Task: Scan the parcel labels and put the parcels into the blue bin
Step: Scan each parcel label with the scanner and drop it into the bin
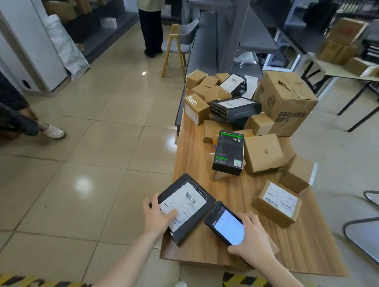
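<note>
While the left hand grips the flat black cardboard parcel by its left edge, thumb laid across the white barcode label on its top face, the right hand is clamped around a black handheld scanner with a lit screen, held just right of the parcel. The parcel sits at the near left corner of the wooden tabletop and juts past its left edge; I cannot tell whether it rests there or is slightly lifted.

The step in hand looks like the scan of this one parcel. The screen is too blurred to show whether a read has registered. The next move probably calls for aiming the scanner's far end at the barcode. The barcode lies on the far part of the label, clear of the thumb. After that the parcel goes to the blue bin, which is not in view, so the person would likely have to turn to reach it.

Much of the task seems left. A brown cardboard box with a white label waits near right, a black box with green print stands mid-table, and a heap of small brown boxes lies far, beside a large brown carton.
</note>
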`<state>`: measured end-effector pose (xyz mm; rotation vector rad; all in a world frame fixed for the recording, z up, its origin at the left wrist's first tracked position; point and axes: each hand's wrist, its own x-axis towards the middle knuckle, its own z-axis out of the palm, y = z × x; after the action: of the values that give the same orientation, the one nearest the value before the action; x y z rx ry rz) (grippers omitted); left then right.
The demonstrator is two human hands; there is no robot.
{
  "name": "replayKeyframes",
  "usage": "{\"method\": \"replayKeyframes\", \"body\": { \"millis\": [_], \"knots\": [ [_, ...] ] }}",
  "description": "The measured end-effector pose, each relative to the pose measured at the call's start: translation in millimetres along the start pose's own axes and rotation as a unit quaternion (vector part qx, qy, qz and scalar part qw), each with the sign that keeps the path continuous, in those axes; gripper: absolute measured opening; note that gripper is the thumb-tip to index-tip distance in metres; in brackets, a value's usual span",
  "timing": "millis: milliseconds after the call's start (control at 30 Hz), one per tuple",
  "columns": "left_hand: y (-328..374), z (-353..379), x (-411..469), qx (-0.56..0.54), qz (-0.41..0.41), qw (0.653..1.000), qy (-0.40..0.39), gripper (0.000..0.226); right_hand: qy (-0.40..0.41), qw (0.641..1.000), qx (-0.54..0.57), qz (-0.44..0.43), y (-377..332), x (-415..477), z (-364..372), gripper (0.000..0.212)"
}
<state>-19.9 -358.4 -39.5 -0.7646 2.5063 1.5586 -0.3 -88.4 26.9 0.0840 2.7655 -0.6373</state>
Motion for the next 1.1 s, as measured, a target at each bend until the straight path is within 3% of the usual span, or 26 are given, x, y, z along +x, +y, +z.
{"method": "replayKeyframes", "body": {
  "millis": [100,233,333,567,800,1100],
  "knots": [
    [-1.5,16.7,-20.4,0.083,0.043,0.995,0.036,0.111,-0.006,1.0,-0.012,0.003,-5.3,6.5,1.9,0.099],
    [-2.5,37.5,-40.1,0.296,0.073,0.952,-0.036,0.124,-0.005,1.0,-0.03,0.0,-11.1,14.4,2.7,0.097],
    [-4.1,38.9,-33.8,0.359,0.066,0.929,-0.065,0.123,-0.01,0.999,-0.041,-0.011,-12.9,18.9,2.4,0.097],
    [-13.0,2.1,9.7,0.399,0.162,0.893,-0.13,0.105,0.004,0.988,-0.147,-0.046,-21.5,33.5,-10.7,0.096],
    [-14.8,-30.9,31.6,0.423,0.25,0.852,-0.181,0.095,0.025,0.954,-0.29,-0.077,-36.3,48.8,-24.5,0.088],
    [-14.0,-38.7,34.6,0.421,0.289,0.84,-0.185,0.093,0.017,0.935,-0.338,-0.104,-41.7,55.8,-27.9,0.085]
  ]
}}
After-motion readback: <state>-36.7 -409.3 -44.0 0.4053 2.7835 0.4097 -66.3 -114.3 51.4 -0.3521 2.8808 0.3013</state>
